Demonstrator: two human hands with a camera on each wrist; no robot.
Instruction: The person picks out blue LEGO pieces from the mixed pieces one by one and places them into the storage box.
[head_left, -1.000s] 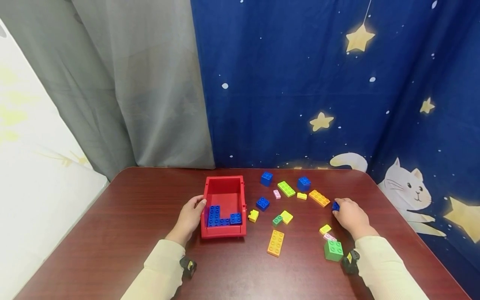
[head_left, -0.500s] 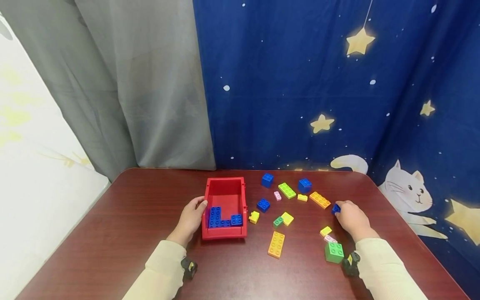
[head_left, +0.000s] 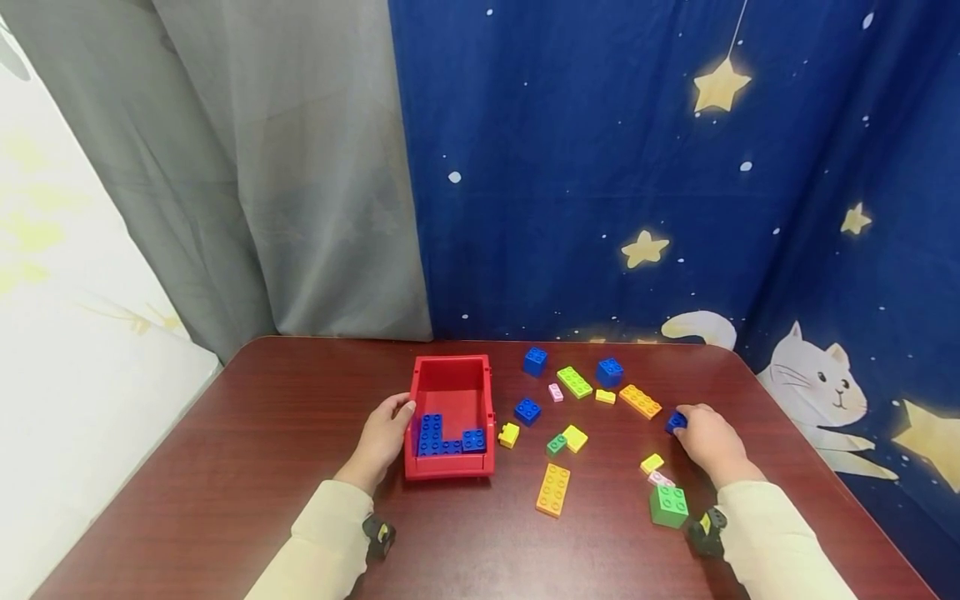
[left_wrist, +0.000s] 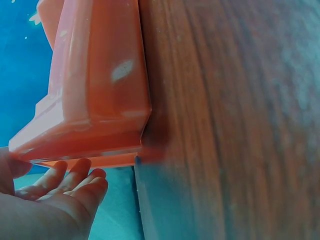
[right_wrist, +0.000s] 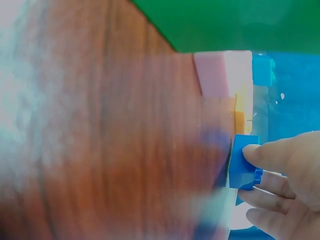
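Note:
In the head view my left hand (head_left: 384,435) holds the left wall of a red box (head_left: 453,467), thumb at the rim and fingers along the outside. Several blue bricks (head_left: 431,435) lie inside, near the box's front. On the right side of the table, my right hand (head_left: 708,442) grips a blue brick (head_left: 676,422). The right wrist view shows the thumb on one face of this blue brick (right_wrist: 244,160) and fingers on the opposite side, close over the tabletop. The red box (left_wrist: 107,85) fills the upper left of the left wrist view.
Loose blue bricks (head_left: 527,411) lie right of the box, among yellow ones (head_left: 508,435). A flat orange brick (head_left: 552,490) lies nearer me, another orange brick (head_left: 640,401) farther back. A green brick (head_left: 668,505) stands by my right wrist. Curtains hang behind the table (head_left: 315,392).
My right hand, gripping the blue brick, has shifted slightly right and toward me, away from the orange brick. The left hand stays at the red box.

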